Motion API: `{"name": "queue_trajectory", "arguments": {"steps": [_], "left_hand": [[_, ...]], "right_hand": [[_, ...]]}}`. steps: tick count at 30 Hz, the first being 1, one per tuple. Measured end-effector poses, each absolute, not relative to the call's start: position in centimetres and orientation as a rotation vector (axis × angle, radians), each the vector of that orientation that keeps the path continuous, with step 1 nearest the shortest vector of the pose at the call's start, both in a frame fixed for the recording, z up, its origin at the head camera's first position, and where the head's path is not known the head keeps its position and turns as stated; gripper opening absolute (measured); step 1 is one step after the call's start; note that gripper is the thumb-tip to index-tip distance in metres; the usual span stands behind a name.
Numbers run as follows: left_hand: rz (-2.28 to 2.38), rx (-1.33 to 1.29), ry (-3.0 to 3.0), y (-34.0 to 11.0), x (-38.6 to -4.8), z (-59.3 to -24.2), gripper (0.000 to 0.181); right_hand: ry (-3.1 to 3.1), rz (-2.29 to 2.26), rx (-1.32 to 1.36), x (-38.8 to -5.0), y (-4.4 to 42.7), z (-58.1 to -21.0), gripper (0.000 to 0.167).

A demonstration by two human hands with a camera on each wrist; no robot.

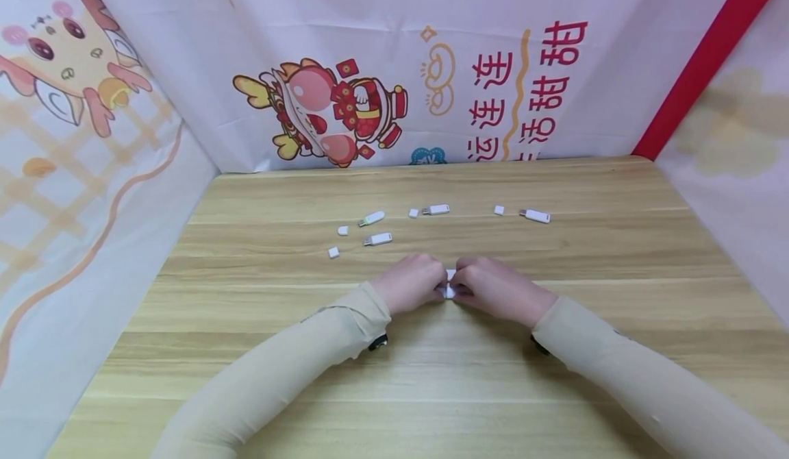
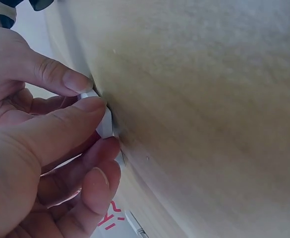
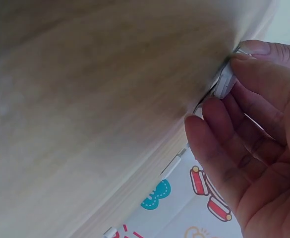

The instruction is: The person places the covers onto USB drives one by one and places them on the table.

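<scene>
Near the middle of the table in the head view, my left hand (image 1: 414,282) and right hand (image 1: 498,288) meet at a small white USB stick (image 1: 450,293). Both pinch it between thumb and fingers just above the wood. The left wrist view shows the white body (image 2: 105,124) between the two thumbs and the fingers. From the right wrist, a white side of the stick (image 3: 225,83) shows under my right thumb. Fingers hide much of it, so I cannot tell whether its cap is on. Another white piece (image 1: 451,274) shows just beyond the fingers.
Farther back lie several uncapped white USB sticks, among them one at the right (image 1: 535,216), one in the middle (image 1: 437,209) and one nearer (image 1: 379,239). Small white caps, such as this square cap (image 1: 333,252), lie beside them. A printed cloth (image 1: 370,7) hangs behind the wooden table (image 1: 431,390).
</scene>
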State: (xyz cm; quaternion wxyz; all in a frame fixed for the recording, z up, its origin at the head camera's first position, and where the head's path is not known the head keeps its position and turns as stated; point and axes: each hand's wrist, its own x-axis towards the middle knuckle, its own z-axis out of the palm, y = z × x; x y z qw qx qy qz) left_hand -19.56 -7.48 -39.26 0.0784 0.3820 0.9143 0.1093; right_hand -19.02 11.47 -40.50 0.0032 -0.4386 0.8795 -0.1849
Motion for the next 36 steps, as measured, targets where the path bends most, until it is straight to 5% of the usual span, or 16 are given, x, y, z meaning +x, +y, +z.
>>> {"name": "queue_trajectory", "arguments": {"steps": [36], "left_hand": [[0.466,1.078,2.727,-8.2,-19.3,-39.2,0.01]], "right_hand": [[2.791,-0.568,-1.237,-18.7,11.2,-38.8,0.01]]}}
